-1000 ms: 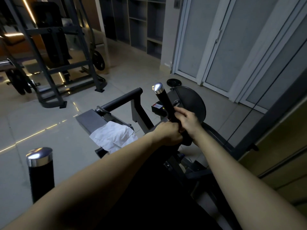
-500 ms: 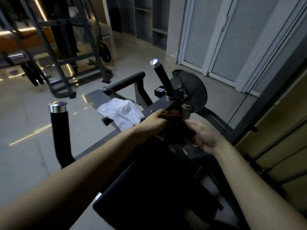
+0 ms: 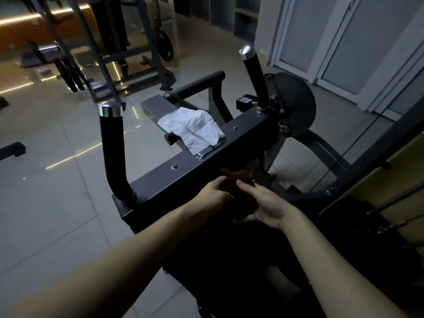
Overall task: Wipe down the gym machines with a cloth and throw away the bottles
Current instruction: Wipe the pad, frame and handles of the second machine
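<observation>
Cloth (image 3: 237, 179): dark red, bunched, sits between both hands at the near face of the crossbar (image 3: 195, 164), right of its middle. Left hand (image 3: 213, 196): fingers curled into the cloth, gripping it. Right hand (image 3: 267, 206): palm turned in against the other side, fingers fairly straight along the cloth, thumb underneath. Too dim to tell if it actually grips. Hands are close together, and the cloth touches both. Can't tell if the cloth touches the crossbar.

Two upright black handles with chrome caps stand on the crossbar: left handle (image 3: 113, 152) at the near left end, right handle (image 3: 255, 76) at the far right end. White rag (image 3: 191, 128) is draped over the beam (image 3: 156, 106) just beyond the crossbar. Dark disc (image 3: 296, 104) sits right of the right handle. Rack (image 3: 103, 53) stands far left on the tiled floor (image 3: 57, 203).
</observation>
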